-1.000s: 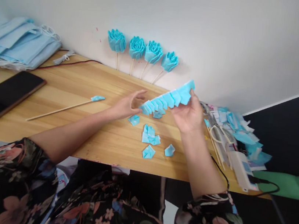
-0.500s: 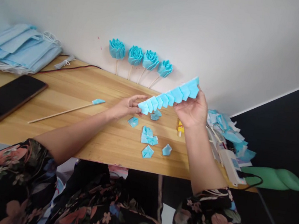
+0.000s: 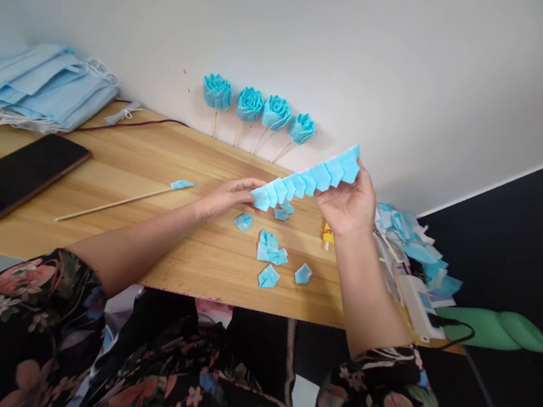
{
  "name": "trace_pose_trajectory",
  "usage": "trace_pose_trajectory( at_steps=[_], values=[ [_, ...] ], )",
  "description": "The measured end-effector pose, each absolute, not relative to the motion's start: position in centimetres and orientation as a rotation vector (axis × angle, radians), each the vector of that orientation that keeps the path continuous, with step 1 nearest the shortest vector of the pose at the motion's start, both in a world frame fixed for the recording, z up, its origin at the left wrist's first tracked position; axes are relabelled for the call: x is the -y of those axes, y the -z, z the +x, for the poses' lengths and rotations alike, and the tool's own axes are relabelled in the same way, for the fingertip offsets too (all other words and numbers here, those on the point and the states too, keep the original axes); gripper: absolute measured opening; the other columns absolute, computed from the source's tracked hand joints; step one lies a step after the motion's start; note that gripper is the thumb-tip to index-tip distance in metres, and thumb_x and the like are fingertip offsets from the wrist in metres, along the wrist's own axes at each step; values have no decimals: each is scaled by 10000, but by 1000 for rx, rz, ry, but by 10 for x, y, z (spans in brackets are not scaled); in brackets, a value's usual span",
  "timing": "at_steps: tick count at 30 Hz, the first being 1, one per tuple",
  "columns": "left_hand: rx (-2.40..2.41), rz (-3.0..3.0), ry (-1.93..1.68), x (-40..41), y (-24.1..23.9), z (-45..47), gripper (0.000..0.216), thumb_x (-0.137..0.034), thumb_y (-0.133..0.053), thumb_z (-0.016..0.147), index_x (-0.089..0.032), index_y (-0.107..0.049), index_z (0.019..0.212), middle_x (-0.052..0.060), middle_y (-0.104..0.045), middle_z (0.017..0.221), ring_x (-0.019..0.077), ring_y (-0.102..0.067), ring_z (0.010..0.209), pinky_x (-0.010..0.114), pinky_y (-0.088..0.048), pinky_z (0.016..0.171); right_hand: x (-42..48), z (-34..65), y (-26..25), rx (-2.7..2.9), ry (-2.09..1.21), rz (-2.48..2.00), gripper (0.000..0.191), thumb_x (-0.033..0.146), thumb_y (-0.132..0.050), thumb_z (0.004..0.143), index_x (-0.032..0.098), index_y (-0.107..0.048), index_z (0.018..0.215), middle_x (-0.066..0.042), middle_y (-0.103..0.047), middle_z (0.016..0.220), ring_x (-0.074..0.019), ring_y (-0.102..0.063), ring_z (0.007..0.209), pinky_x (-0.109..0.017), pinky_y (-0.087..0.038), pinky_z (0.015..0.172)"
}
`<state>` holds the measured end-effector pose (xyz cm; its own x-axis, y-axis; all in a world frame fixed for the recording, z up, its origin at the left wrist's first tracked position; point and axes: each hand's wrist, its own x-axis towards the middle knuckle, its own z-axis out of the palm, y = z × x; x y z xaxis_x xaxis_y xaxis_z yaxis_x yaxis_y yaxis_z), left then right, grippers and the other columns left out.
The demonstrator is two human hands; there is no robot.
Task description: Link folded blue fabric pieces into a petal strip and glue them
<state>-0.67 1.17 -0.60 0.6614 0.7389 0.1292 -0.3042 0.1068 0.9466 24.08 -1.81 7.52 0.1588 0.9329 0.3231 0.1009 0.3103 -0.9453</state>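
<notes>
Both my hands hold a strip of overlapping folded blue petals (image 3: 309,180), raised above the table and slanting up to the right. My left hand (image 3: 227,199) pinches its lower left end between thumb and fingers. At the upper right end my right hand (image 3: 350,202) grips it from below, with some fingers hidden behind the strip. Below it on the wood lie several loose folded blue petals (image 3: 268,276), a few of them bunched together. Left of my left hand rests a thin stick (image 3: 117,203) with a blue folded tip (image 3: 182,185).
Several blue flowers on sticks (image 3: 250,104) lean against the wall. A stack of blue face masks (image 3: 40,87) and a phone (image 3: 17,174) lie left. At right are a yellow glue tube (image 3: 328,234), blue scraps (image 3: 412,240), a white power strip (image 3: 421,309) and a green pouch (image 3: 496,329).
The view has shifted slightly, so things on the table sit a little differently in the picture. Both hands keep their hold on the petal strip, which has barely moved.
</notes>
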Motion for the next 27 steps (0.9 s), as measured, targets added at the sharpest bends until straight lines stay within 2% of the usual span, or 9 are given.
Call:
trace_pose_trajectory(
  at_steps=[5,9,18,23,27],
  values=[
    [-419,1219,-821,-14,10,-6,347,-422,-765,792,-142,-707,989,67,-749,911,167,-681,828,314,-530,808,20,229,-76,977,-981,-924,328,569,-719,799,255,-632,840,-14,-648,809,-238,-657,883,-365,-546,693],
    [-452,1247,-813,-14,10,-6,353,-424,-815,768,-136,-691,929,46,-737,868,140,-661,791,295,-513,800,21,222,-78,863,-1068,-839,272,493,-738,803,249,-618,812,-2,-641,788,-219,-656,863,-341,-537,672],
    [-451,1281,-782,-16,12,-6,326,-386,-835,746,-140,-632,812,27,-726,819,126,-655,767,274,-490,772,19,213,-79,826,-1095,-852,291,492,-751,797,248,-593,782,10,-628,766,-204,-648,826,-337,-531,674],
    [-478,1356,-767,-17,12,-7,283,-373,-776,800,-143,-611,817,20,-712,821,119,-636,755,265,-473,749,20,209,-82,828,-1117,-828,294,451,-773,786,244,-569,741,21,-588,729,-184,-621,775,-327,-516,666],
    [-450,1345,-805,-18,14,-6,322,-382,-803,782,-146,-617,899,31,-716,890,135,-652,826,291,-485,816,19,208,-85,818,-1094,-845,284,452,-750,805,240,-574,736,13,-592,741,-199,-634,817,-340,-519,687]
  ],
)
